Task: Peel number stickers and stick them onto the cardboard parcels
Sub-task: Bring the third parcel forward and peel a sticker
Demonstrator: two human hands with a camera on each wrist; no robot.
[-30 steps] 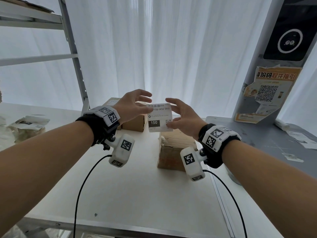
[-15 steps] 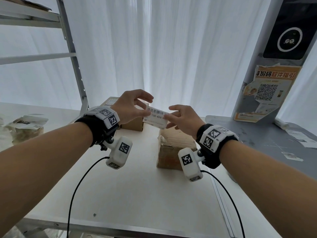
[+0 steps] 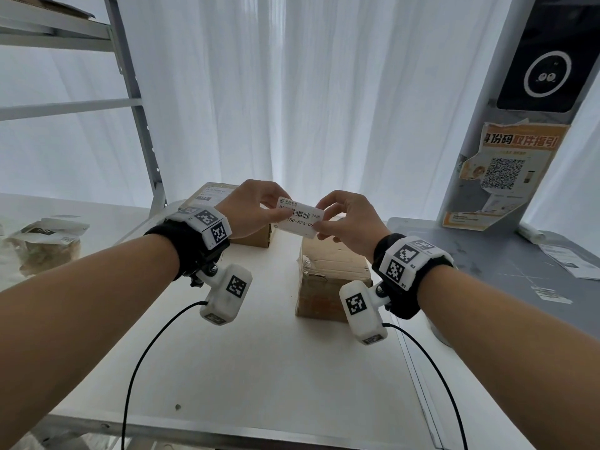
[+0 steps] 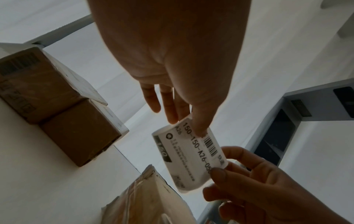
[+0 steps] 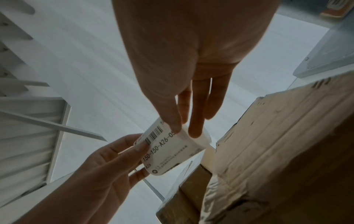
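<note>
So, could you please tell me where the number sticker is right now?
In the head view the number sticker is centre frame, held in the air between the left hand and right hand, above the near cardboard parcel.

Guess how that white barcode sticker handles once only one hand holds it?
Likely floppy: the white barcode sticker already curls between left hand and right hand. Probably very light, since fingertip pinches carry it. May cling to fingers.
</note>
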